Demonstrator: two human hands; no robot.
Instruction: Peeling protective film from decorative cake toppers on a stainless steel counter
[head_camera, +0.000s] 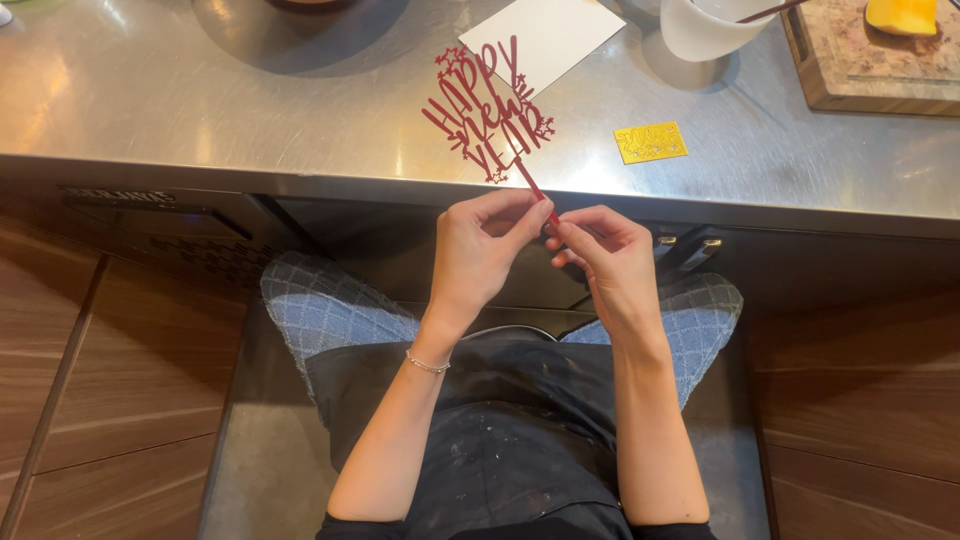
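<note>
Nearest to you is your dark, speckled apron (500, 440), with your checked trousers (320, 310) showing at either side, and your two forearms rise from it toward the edge of the steel worktop (250, 110). Your left hand (480, 250), a thin bracelet (427, 364) at its wrist, is pinched shut on the thin stick of the red cake topper (487, 105), thumb and forefinger closed near the lower end. Your right hand (605, 255) meets it just beside, its fingertips also clenched on the bottom of that stick, so both grips hold the same piece at almost the same spot. The cut-out lettering of the topper stands tilted above your hands, over the front part of the worktop and not touching it. Judging by this, the topper is out and in hand but not yet set into anything; whether you are peeling a film off the stick or only steadying it cannot be told. Past the topper, a small yellow card (651, 141) lies flat to the right, apart from it. Farther back a white sheet of paper (545, 35) lies behind the lettering, then a white cup (700, 30), and at the far right a wooden board (870, 60) carrying something yellow
</note>
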